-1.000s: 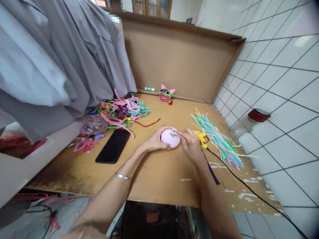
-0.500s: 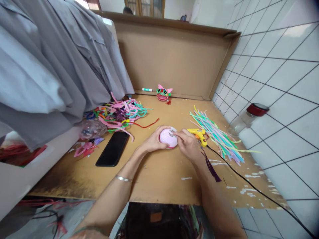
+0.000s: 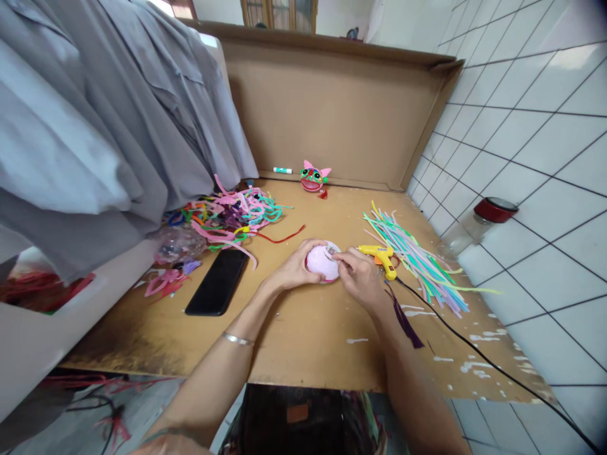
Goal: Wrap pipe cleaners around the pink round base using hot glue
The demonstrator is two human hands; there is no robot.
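My left hand (image 3: pixel 303 264) is wrapped round the side of a pale pink ball (image 3: pixel 321 263), which looks wound with fuzzy pipe cleaner and shows a red band low down. At the ball's upper right is a small greyish-white round spot, perhaps an opening. My right hand (image 3: pixel 356 272) has its thumb and fingers pinched together right at that spot; what they hold, if anything, is hidden. Just beyond my right hand lies a yellow hot glue gun (image 3: pixel 383 258) with a black cord. A dark purple tassel (image 3: pixel 406 322) rests beside my right forearm.
Loose pipe cleaners (image 3: pixel 417 253) lie in a bundle at right. A tangled coloured heap (image 3: pixel 246 212) and a black phone (image 3: pixel 217 282) are at left. Against the cardboard wall (image 3: pixel 332 107) stand a lion-like figure (image 3: pixel 313 177) and a marker (image 3: pixel 283 170). A red-lidded jar (image 3: pixel 467 234) stands by the tiles.
The whole view has shifted slightly, so things sit a little further right. Both hands keep nearly the same hold; the right fingertips have moved only slightly at the ball's top.
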